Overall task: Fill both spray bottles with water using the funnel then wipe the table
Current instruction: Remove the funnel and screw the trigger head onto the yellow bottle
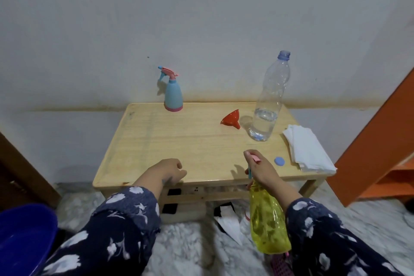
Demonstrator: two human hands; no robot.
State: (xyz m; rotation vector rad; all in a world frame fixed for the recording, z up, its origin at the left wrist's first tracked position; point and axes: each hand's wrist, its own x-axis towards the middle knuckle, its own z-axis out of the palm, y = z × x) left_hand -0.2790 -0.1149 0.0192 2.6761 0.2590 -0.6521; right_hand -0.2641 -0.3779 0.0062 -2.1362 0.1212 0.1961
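Floral sleeves fill the near view, with a blue tub at the bottom left and a pink mesh item low beside the right sleeve. Just past them, the right hand has its grip closed around the pink-and-blue spray head of a yellow bottle; the bottle hangs tilted below the near edge of the surface, over the marble floor, its neck hidden by the fingers. The left hand rests on the near edge, fingers curled loosely inward and holding nothing.

On the wooden surface, a blue bottle with a pink trigger stands upright at the far edge, well apart from everything else. A red funnel lies on its side towards the far right corner, just beside a tall clear water bottle that stands uncapped and about a quarter full. Its blue cap lies near the right near corner, close to the right hand. A folded white cloth lies along the right edge, slightly overhanging.

Under the surface there is a shelf with dark objects, and white paper lies on the floor. An orange panel leans at the right; a pale wall stands behind
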